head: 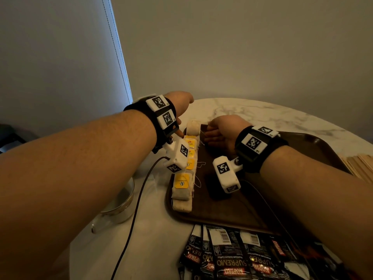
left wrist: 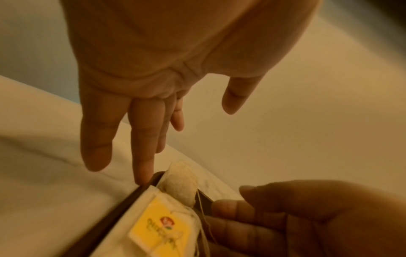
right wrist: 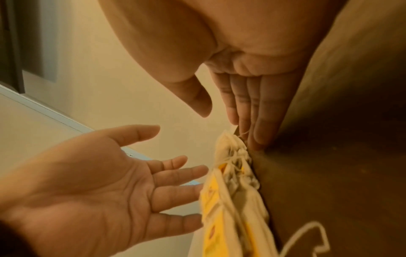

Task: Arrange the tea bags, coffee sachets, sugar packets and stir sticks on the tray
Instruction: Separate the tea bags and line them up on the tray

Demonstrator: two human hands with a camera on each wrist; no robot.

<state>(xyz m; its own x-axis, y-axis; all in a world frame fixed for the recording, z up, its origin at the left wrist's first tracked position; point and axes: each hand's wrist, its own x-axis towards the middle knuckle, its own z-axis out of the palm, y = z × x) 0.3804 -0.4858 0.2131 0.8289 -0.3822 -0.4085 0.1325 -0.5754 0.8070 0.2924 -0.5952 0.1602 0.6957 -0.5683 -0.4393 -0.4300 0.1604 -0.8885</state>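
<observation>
A row of tea bags point(head: 182, 181) with yellow tags lies along the left side of the dark brown tray point(head: 232, 211). My left hand point(head: 181, 106) hovers at the far end of the row, just outside the tray rim point(left wrist: 123, 205), with fingers point(left wrist: 142, 147) straight and holding nothing. My right hand point(head: 214, 134) is on the tray to the right of the row. Its straight fingers point(right wrist: 261, 121) point down, tips on the tray floor point(right wrist: 329, 173) against the tea bags point(right wrist: 230, 191). Black coffee sachets point(head: 232, 257) lie fanned on the table in front of the tray. Wooden stir sticks point(head: 360, 164) lie off the tray's right side.
A round white marble table point(head: 272, 114) carries everything. A glass bowl point(head: 119, 201) stands left of the tray under my left forearm. A black cable point(head: 137, 207) runs from the left wrist camera across the table. A wall and a window blind point(head: 119, 57) stand behind.
</observation>
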